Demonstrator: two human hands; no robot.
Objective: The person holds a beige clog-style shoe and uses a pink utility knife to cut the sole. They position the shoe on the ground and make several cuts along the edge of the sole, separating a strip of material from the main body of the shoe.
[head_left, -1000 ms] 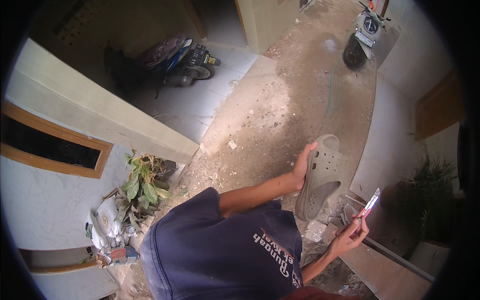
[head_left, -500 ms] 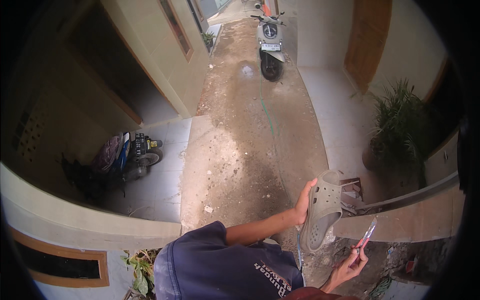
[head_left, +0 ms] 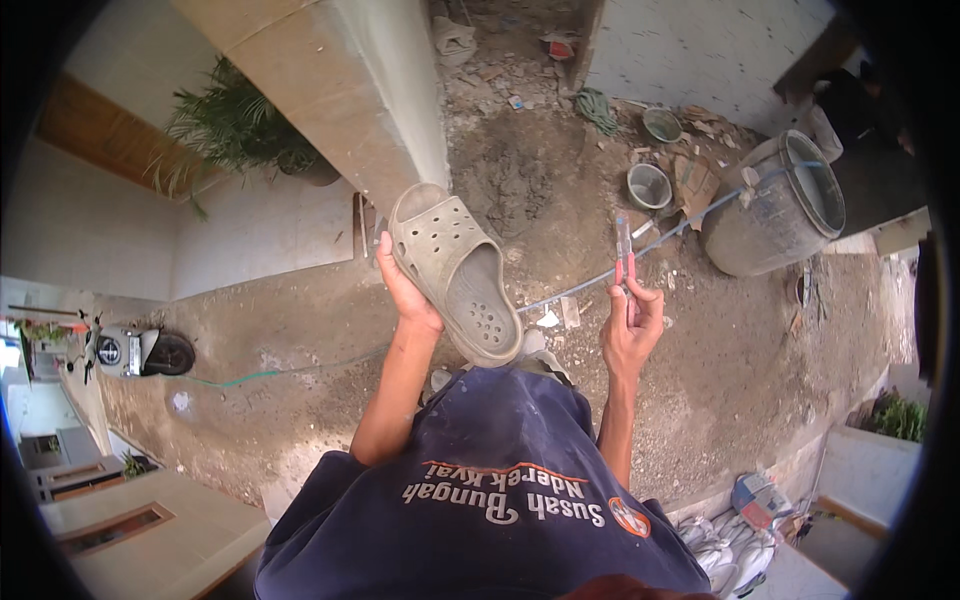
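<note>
A beige rubber clog [head_left: 445, 235] with round holes in its upper is held up in front of my chest. My left hand [head_left: 408, 300] grips it along its left side, the toe pointing away from me and the open heel toward me. My right hand [head_left: 635, 325] pinches a slim, red-handled bladed tool [head_left: 624, 245], its pale blade pointing away from me. I cannot tell its exact kind. The tool and the clog are apart, with bare ground showing between them.
A large grey drum [head_left: 760, 215] stands at the right, with a blue hose [head_left: 660, 240] running past it. Smaller buckets [head_left: 649, 187] and rubble lie ahead. A wall corner [head_left: 390, 110] juts in beyond the clog. A scooter [head_left: 135, 352] is parked far left.
My view has swung right, from the alley to the rubble and the drum. Both hands now appear nearer the middle of the view, still holding the clog and the bladed tool.
</note>
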